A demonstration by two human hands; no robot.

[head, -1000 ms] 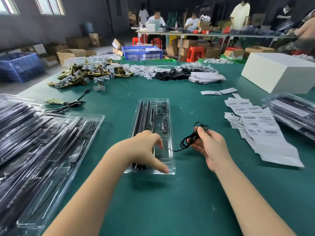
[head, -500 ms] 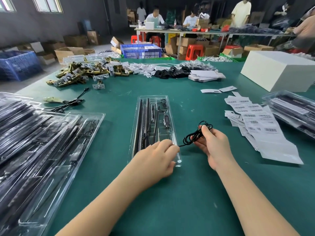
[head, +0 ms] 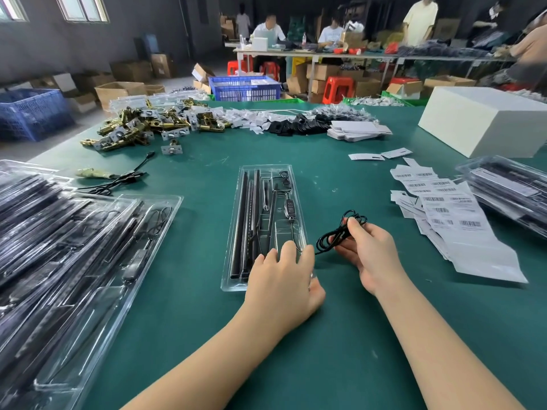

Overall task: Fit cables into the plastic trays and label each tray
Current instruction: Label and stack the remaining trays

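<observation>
The cable (head: 340,232), a thin black coil, is pinched in the right hand (head: 365,255) beside the clear plastic tray (head: 236,232), whose near end the left hand (head: 284,285) presses, fingers extended.

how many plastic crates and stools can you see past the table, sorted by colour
Blue crates: 2, one far left and one behind the table
Red stools: 3, at and
Total: 5
</observation>
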